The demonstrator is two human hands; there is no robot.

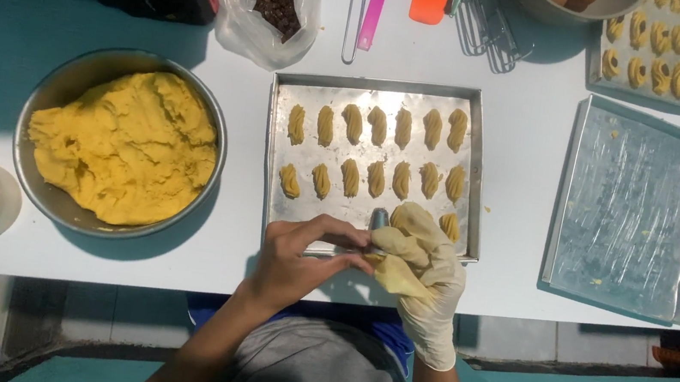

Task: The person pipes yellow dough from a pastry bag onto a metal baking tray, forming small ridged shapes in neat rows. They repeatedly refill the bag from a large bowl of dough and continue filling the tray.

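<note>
From the head camera I see the piping bag [400, 263] over the near edge of the baking tray [274, 148] on the worktop [526, 153], nozzle pointing away. My gloved right hand [426, 266] has its grip closed round the bag; my bare left hand [302, 251] pinches near the nozzle.

Tray [279, 123] front row free left of nozzle [379, 218]; cookies [380, 148] crowd rest.

Both hands [367, 250] on piping bag [396, 269] over cookie tray [273, 157].
</note>
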